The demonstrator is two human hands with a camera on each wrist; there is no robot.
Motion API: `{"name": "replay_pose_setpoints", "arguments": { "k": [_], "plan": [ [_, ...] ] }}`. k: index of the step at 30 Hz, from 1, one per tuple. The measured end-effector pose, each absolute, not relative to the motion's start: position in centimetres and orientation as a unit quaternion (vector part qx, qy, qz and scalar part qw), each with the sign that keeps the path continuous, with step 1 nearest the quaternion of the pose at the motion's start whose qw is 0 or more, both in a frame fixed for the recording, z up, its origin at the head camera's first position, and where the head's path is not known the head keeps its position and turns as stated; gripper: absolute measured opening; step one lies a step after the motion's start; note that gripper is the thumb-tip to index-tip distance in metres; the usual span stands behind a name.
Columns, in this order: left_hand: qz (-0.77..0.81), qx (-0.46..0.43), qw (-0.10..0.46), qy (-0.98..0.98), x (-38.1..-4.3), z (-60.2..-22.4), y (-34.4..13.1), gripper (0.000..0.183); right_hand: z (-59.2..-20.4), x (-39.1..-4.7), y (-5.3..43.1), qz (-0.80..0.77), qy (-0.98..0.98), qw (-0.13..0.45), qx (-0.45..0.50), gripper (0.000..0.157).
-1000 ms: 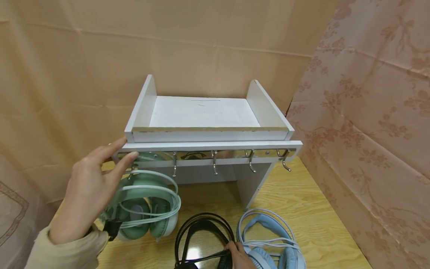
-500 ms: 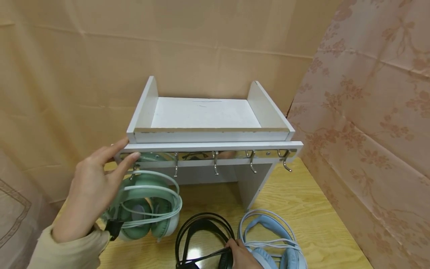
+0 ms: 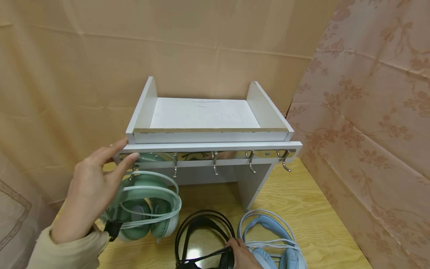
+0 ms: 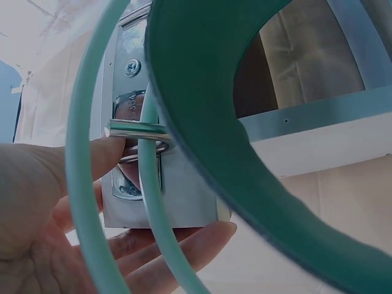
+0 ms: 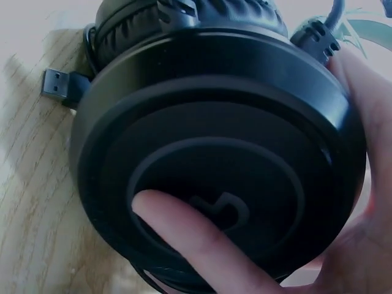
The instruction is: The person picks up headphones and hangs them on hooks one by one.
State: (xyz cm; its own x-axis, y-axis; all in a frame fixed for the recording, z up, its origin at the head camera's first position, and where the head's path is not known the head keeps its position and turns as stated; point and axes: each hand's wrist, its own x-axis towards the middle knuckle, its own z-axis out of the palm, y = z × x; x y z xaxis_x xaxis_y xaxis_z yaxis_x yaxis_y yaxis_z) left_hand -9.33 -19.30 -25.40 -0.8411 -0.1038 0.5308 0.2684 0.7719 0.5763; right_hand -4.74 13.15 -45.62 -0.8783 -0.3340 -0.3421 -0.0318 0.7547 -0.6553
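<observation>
My left hand grips the left end of a white rack, thumb in front beside a hook and fingers behind the board. Mint-green headphones with a coiled cable hang from the leftmost hook, just below this hand. In the left wrist view their headband crosses in front of the rack, and the cable passes behind the metal hook. Low in the head view, my right hand holds black headphones by an ear cup, with one digit across its outer face.
Light blue headphones with a looped cable lie on the wooden table, right of the black pair. Several more metal hooks line the rack's front. A USB plug shows beside the black ear cup. Curtains hang behind and at the sides.
Almost nothing differs. Both hands keep their holds, and the view only shifts slightly.
</observation>
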Motion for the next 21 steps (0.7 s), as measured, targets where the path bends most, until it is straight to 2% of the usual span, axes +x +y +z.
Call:
{"name": "replay_pose_setpoints", "arguments": {
  "k": [6,15,21],
  "plan": [
    [-0.331,-0.046,0.286,-0.898,-9.30,-25.40,-19.20,0.046,-45.62,-4.85,13.59,-0.369,0.902,0.189,-0.124,0.078],
    [-0.332,-0.049,0.289,-0.897,-9.32,-25.44,-19.18,0.046,-45.71,-5.03,13.64,-0.378,0.904,0.162,-0.119,0.084],
    [-0.327,-0.047,0.297,-0.896,-9.38,-25.47,-19.20,0.045,-45.72,-4.71,13.56,-0.376,0.912,0.105,-0.126,0.083]
  ]
}}
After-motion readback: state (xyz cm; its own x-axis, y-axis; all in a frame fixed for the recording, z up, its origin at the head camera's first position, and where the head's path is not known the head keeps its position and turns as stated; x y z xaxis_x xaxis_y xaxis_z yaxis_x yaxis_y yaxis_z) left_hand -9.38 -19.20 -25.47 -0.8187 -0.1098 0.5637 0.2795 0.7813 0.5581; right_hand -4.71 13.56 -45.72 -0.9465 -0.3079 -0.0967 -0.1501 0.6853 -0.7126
